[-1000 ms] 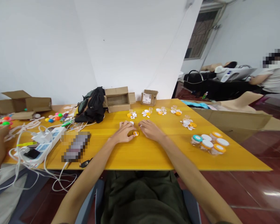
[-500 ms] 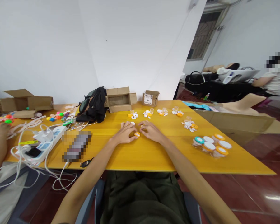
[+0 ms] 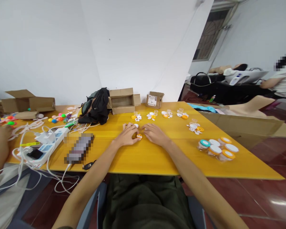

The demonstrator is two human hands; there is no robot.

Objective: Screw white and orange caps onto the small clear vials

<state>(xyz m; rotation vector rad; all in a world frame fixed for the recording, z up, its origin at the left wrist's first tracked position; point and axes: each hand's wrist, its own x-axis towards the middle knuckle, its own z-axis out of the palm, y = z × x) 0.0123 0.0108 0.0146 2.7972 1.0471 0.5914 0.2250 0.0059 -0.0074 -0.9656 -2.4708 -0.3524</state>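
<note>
One orange cap (image 3: 139, 136) lies on the table between the two hands, touching the thumb of the left hand (image 3: 128, 135), whose curled fingers stand beside one white disc (image 3: 136, 126); whether they grip cannot be told, nor whether the right hand's (image 3: 154, 134) bent fingers pinch the small white piece (image 3: 146, 129) at their tips. Beyond are five clusters of small parts (image 3: 194, 127) and, rightward, six lidded jars (image 3: 214, 150). The yellow-brown table (image 3: 143, 159) meets a white wall (image 3: 138, 47), above a red tiled floor (image 3: 259, 194).
</note>
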